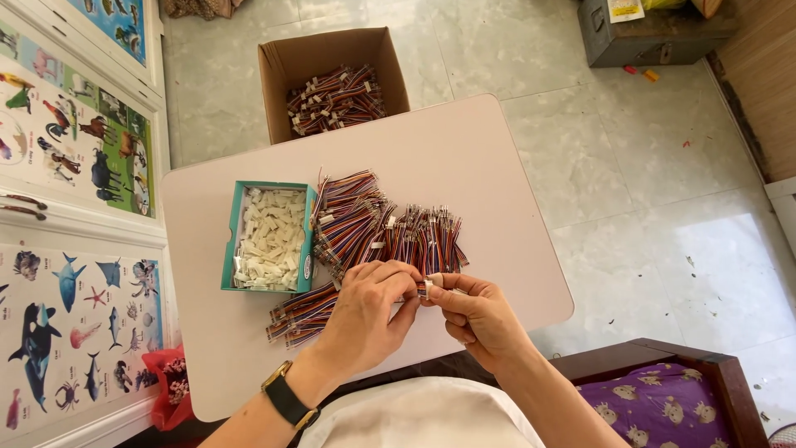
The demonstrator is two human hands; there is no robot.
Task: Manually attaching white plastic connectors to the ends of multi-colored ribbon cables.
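Table: pale pink table [464,149] with rounded corners, standing on a grey-white tiled floor [663,207].
Teal box: open teal box [226,241] of small white plastic pieces, near the table's left edge.
Cardboard box: brown cardboard box [286,62] on the floor, just beyond the table's far edge, holding bundles of multicoloured wires.
Wall posters: animal poster [75,137] and sea-creature poster [70,323], off the table's left edge.
Red bag: red bag [162,386] on the floor, by the table's near left corner.
Metal chest: grey metal chest [647,41], well beyond the far right corner.
Purple fabric: purple patterned fabric [655,402] inside a dark wooden frame [730,373], off the near right corner.
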